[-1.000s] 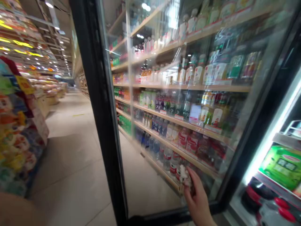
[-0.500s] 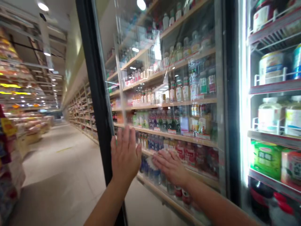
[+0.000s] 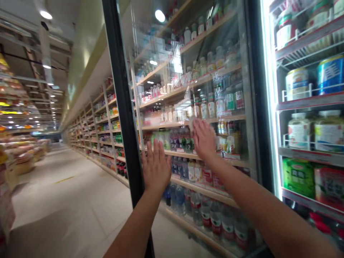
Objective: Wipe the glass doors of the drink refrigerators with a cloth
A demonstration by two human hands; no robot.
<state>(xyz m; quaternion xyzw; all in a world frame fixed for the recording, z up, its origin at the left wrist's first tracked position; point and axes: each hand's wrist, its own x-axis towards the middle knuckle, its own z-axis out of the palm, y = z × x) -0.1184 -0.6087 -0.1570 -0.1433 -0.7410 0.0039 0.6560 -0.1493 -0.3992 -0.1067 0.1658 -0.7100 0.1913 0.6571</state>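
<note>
Glass door point(image 3: 177, 104) beside shop aisle point(image 3: 67, 200); left hand point(image 3: 156, 166) splayed, right hand point(image 3: 204, 140) grasping cloth point(image 3: 191, 123).

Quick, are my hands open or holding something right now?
Left hand: open, flat at the glass door.
Right hand: flattened over a pale wad, mostly hidden; whether it grips cannot be told.

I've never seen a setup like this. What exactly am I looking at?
There's no machine: these are a person's bare hands, filmed by one camera worn on the head, looking forward and down. The left hand is spread flat beside the dark frame of a glass door. The right hand has something pale, perhaps a cloth, at the glass. Shelved bottles show in the glass; a lit cooler stands at right.
</note>
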